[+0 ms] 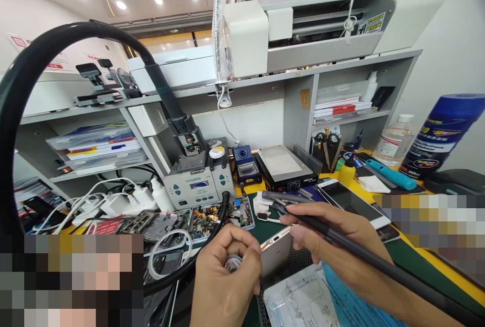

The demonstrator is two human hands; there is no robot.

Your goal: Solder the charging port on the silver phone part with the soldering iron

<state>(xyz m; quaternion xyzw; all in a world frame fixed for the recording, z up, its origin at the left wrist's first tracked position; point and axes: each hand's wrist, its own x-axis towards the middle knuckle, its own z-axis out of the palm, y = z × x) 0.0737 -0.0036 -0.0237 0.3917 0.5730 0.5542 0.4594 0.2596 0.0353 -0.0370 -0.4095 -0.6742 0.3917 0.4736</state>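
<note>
One gold phone: held tilted above the workbench, toward its near edge, port end up.
Left hand: fingers curled, thumb and forefinger pinched beside the phone's upper left corner; a small round container shows partly inside the curl.
Right hand: gripping a black pen-like tool, thumb at the phone's other upper corner.
Port end: nothing visibly removed; with both hands gathered here, I judge the work under way rather than finished.
Tool tip: too unclear to say whether it touches; how much remains, I cannot tell.
Rework station: by the workbench's back edge, apart from the hands.
</note>
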